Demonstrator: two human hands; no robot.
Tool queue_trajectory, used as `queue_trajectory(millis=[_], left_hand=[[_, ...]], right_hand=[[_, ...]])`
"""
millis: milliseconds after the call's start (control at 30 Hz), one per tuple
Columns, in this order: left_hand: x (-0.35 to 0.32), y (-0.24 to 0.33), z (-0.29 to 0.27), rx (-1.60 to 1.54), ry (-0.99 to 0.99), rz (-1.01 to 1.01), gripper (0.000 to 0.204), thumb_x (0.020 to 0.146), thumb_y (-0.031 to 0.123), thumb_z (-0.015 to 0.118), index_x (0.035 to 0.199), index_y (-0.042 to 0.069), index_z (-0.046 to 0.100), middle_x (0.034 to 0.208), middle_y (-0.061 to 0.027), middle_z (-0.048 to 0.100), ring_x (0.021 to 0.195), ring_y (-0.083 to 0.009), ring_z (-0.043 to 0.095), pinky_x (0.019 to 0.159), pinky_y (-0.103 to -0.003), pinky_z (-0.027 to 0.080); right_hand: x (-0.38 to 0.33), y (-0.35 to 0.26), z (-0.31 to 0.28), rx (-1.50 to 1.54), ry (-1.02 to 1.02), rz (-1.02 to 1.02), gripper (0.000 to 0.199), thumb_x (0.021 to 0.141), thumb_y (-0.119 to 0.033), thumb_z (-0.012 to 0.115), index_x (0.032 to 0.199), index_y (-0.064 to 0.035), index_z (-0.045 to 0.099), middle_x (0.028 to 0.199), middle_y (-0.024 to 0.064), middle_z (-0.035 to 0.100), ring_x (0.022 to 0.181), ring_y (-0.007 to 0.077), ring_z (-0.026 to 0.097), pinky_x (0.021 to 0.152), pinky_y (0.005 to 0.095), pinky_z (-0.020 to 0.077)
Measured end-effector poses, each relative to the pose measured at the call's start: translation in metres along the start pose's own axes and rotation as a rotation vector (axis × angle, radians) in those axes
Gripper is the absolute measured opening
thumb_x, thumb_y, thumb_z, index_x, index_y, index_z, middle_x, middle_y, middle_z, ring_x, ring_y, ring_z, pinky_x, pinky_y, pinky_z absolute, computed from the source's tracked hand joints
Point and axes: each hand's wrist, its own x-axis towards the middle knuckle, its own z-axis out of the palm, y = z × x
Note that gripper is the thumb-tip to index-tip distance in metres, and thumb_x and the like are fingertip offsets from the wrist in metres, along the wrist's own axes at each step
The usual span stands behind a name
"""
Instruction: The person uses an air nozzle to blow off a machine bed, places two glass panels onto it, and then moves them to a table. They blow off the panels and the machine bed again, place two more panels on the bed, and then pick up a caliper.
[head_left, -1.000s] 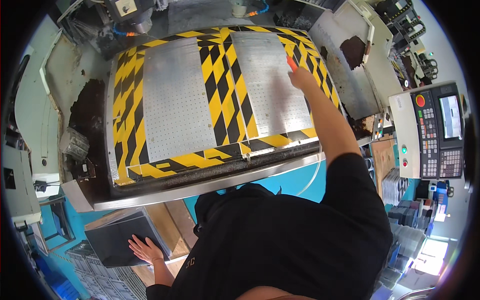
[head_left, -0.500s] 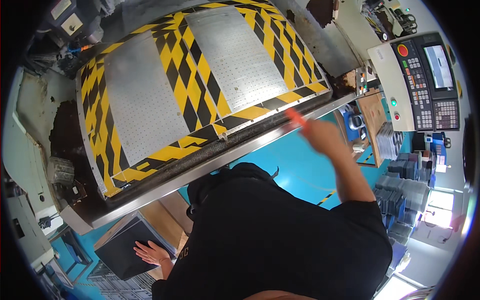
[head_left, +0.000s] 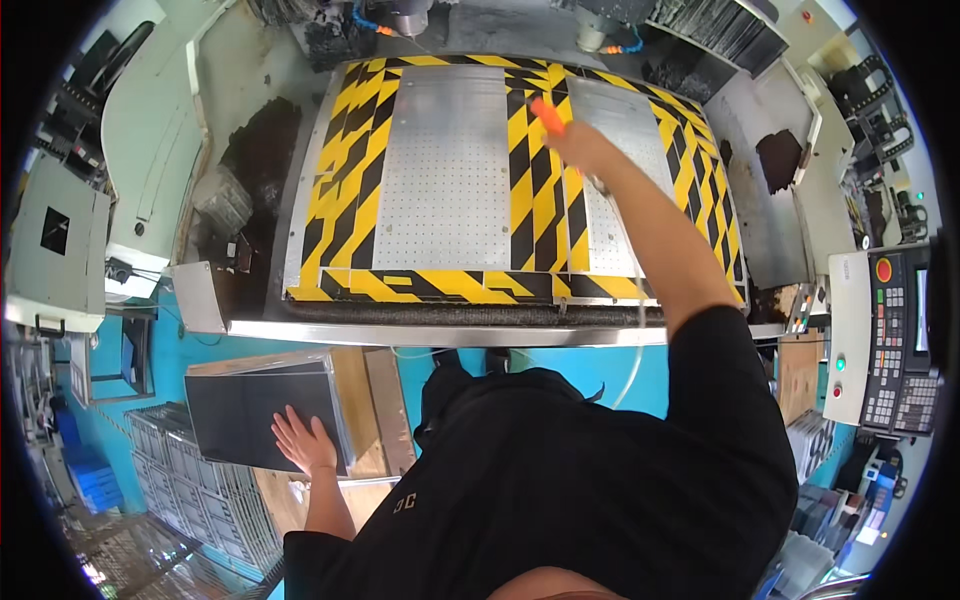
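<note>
My right hand (head_left: 582, 148) is closed around an orange air gun (head_left: 546, 115), blurred by motion. A thin pale hose (head_left: 640, 300) trails from that hand down past the table's front edge. The air gun is above the perforated metal plates of the machine bed, near the striped strip between the left plate (head_left: 445, 170) and the right plate (head_left: 615, 235). At the lower left, my left hand (head_left: 303, 440) lies flat with fingers spread on a dark sheet (head_left: 235, 400), the top of a stack.
Yellow-black tape (head_left: 340, 200) borders the plates. A steel rail (head_left: 450, 335) runs along the bed's front. Spindles (head_left: 410, 20) with blue hoses hang at the back. A control panel (head_left: 885, 340) stands at the right. Grey crates (head_left: 190, 460) are stacked at the lower left.
My right hand has swung the air gun from the front rail inward over the bed. The view has turned, so the bed looks level. My left hand stays on the dark sheet.
</note>
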Motion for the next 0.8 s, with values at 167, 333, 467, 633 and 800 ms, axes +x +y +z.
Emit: queue_trajectory(millis=[167,333,467,633,800], left_hand=[[0.002,0.004,-0.005,0.005,-0.018,-0.024,0.064,0.097,0.044,0.046,0.154,0.021,0.029,0.163,-0.0107,0.018,0.150,-0.0329,0.015,0.120,-0.051,0.014],[-0.002,0.004,-0.009,-0.018,-0.030,-0.026,0.065,0.096,0.042,0.049,0.154,0.020,0.029,0.162,-0.0124,0.018,0.150,-0.0337,0.015,0.120,-0.051,0.013],[0.000,0.006,-0.011,-0.010,-0.046,-0.026,0.066,0.096,0.042,0.049,0.154,0.020,0.028,0.162,-0.0123,0.018,0.150,-0.0335,0.014,0.120,-0.051,0.012],[0.000,0.011,-0.013,0.007,-0.055,-0.021,0.066,0.096,0.042,0.048,0.155,0.020,0.026,0.163,-0.0122,0.017,0.150,-0.0336,0.013,0.120,-0.050,0.012],[0.002,0.012,-0.011,0.001,-0.057,-0.024,0.065,0.097,0.041,0.047,0.155,0.020,0.027,0.163,-0.0122,0.017,0.150,-0.0333,0.014,0.120,-0.050,0.013]], right_hand=[[0.062,-0.032,0.027,0.302,0.033,-0.033,0.051,0.090,-0.044,0.064,0.078,0.0046,0.065,0.060,0.0132,0.062,0.048,0.0245,0.062,0.046,0.0364,0.0485],[0.011,-0.097,0.094,-0.013,0.005,-0.186,0.045,0.091,-0.039,0.058,0.107,0.0021,0.067,0.107,0.0232,0.069,0.101,0.0387,0.066,0.088,0.0461,0.0516],[0.017,-0.084,0.085,-0.030,0.059,-0.154,0.049,0.093,-0.044,0.054,0.104,0.0016,0.067,0.103,0.0226,0.069,0.098,0.0379,0.067,0.086,0.0465,0.0520],[0.011,-0.047,0.061,0.087,0.069,-0.009,0.052,0.092,-0.047,0.056,0.101,0.0021,0.067,0.094,0.0225,0.070,0.092,0.0393,0.068,0.079,0.0466,0.0526],[-0.058,-0.040,0.048,0.086,0.003,-0.108,0.050,0.092,-0.046,0.057,0.106,0.0009,0.066,0.102,0.0238,0.069,0.098,0.0399,0.065,0.084,0.0467,0.0505]])
